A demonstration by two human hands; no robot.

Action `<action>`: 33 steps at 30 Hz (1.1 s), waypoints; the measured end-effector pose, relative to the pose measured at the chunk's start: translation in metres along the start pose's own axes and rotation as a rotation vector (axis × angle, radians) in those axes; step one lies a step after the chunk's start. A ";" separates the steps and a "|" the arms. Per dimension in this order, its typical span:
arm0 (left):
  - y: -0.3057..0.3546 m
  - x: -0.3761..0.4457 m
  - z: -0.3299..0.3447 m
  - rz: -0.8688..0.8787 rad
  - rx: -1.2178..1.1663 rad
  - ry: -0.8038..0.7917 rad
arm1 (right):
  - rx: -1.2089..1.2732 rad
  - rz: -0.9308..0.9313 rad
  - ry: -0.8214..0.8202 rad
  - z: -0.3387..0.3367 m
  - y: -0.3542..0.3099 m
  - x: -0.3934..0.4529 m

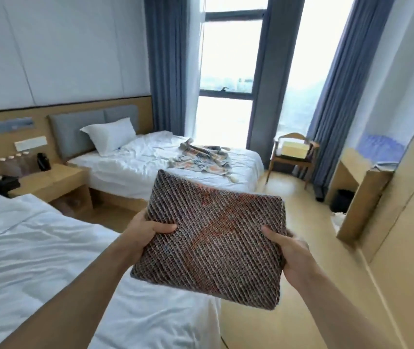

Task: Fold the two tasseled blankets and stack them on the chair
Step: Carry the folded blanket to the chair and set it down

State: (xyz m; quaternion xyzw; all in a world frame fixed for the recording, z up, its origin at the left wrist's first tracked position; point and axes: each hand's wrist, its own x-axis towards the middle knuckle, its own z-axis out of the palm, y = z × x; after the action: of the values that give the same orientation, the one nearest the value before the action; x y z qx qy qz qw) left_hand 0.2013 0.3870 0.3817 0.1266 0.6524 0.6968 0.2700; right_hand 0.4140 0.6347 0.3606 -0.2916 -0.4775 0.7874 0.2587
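A folded square of brown diagonal-weave blanket [211,238] was held in the air above the near bed's [37,248] foot corner, left hand [145,235] and right hand [289,250] each with its grip clamped on an opposite edge. Beyond it, a second patterned tasseled blanket [200,159] lay unfolded on the far white bed [150,159]; right of that bed stood the wooden chair [294,157].

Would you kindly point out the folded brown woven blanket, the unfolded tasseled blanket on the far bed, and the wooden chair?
Folded brown woven blanket [213,238]: head view, centre of its top face.
Unfolded patterned tasseled blanket [202,159]: head view, middle of the spread cloth.
Wooden chair [275,161]: head view, left armrest.
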 end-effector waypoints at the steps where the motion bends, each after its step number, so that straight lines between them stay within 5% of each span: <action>1: 0.005 0.022 0.027 -0.008 0.002 -0.032 | 0.019 -0.023 0.024 -0.019 -0.017 0.018; 12: 0.038 0.240 0.260 -0.040 0.010 -0.295 | -0.020 -0.199 0.197 -0.156 -0.169 0.203; 33: 0.076 0.750 0.473 -0.095 0.052 -0.586 | -0.036 -0.208 0.465 -0.208 -0.278 0.664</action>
State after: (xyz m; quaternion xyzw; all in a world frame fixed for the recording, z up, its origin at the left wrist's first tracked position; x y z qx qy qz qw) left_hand -0.1813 1.1907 0.3797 0.2985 0.5693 0.6003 0.4758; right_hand 0.1351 1.3291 0.3926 -0.4189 -0.4463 0.6598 0.4359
